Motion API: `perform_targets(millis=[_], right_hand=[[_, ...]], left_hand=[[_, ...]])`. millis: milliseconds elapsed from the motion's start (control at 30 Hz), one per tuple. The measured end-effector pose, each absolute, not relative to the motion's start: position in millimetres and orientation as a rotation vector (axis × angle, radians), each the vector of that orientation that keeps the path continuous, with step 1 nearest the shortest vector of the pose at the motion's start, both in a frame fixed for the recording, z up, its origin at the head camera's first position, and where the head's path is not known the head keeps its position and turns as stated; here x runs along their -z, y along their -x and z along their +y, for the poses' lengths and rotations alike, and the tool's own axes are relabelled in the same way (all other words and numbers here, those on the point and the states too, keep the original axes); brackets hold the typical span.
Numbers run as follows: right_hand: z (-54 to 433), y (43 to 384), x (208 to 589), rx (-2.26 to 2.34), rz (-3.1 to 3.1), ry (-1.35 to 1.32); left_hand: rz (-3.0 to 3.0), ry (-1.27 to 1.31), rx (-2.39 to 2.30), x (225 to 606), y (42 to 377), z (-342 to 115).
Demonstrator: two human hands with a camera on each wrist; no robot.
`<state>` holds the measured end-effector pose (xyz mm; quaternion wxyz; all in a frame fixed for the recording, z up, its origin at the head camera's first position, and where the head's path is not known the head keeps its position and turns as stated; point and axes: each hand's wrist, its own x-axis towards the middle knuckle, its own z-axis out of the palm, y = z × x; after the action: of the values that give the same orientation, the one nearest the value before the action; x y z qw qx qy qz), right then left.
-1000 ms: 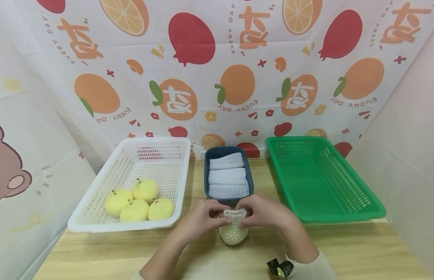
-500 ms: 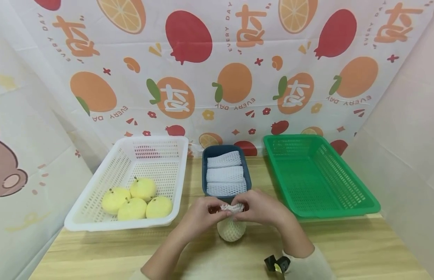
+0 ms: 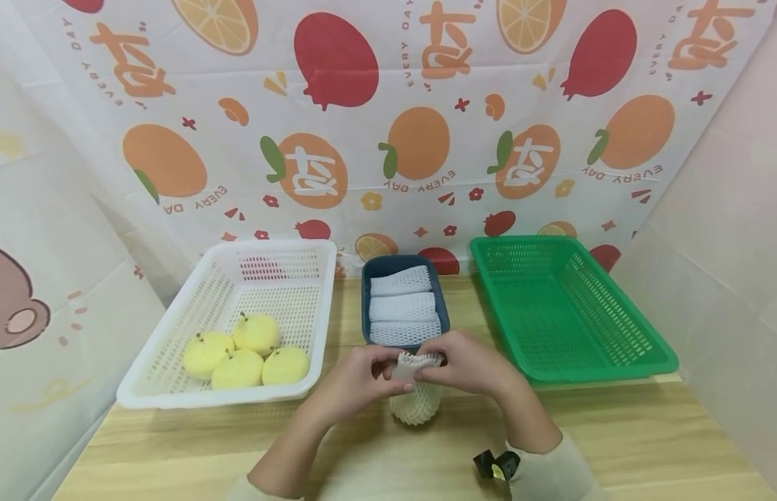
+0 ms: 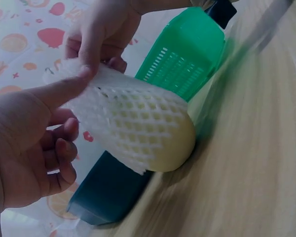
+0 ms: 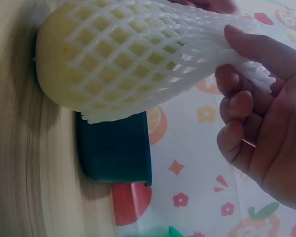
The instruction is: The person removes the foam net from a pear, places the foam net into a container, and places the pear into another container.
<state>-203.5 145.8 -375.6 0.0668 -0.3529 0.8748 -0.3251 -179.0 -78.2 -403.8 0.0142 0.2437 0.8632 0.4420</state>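
Observation:
Between my hands a yellow pear [image 4: 181, 148] stands on the table inside a white foam net sleeve [image 3: 416, 403]. The sleeve covers most of the fruit, while its lower end is bare in both wrist views. My left hand [image 3: 357, 379] pinches the sleeve's gathered top from the left, thumb and fingertips on the mesh. On the other side my right hand [image 3: 466, 365] pinches the same top edge between thumb and forefinger, its remaining fingers curled below in the right wrist view. Just behind is a dark blue box [image 3: 366, 299] with several folded foam nets [image 3: 402, 306].
To the left, a white basket [image 3: 328, 306] holds several yellow pears [image 3: 238, 369]. A green basket [image 3: 563, 327] stands on the right. Behind them hangs a fruit-print cloth [image 3: 363, 125]. A small black device [image 3: 496, 465] sits at the right cuff.
Both hands stay at the sleeve's top, shifting their fingers on it. The mesh's upper edge, bunched between the fingers half a second ago, now stands up more. The head view has tilted slightly.

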Motion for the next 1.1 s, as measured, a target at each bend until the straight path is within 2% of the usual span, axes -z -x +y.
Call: perform_targets(millis=[167,467,733,1100], right_hand=[[145,204,374,1.073,2.601,1.051],[147,205,373,1.147,2.594,0.981],[152,209,382,1.252,2.473,0.926],[138,207,385,1.243,2.537,1.045]], left_hand=[[2.724,-0.780,-1.300,407,182,-79],[2.688,-0.780,-1.492,406,184,-78],[2.608,-0.651,-1.667,400,182,-76],[2.518,-0.577,-1.885,402,176,-65]])
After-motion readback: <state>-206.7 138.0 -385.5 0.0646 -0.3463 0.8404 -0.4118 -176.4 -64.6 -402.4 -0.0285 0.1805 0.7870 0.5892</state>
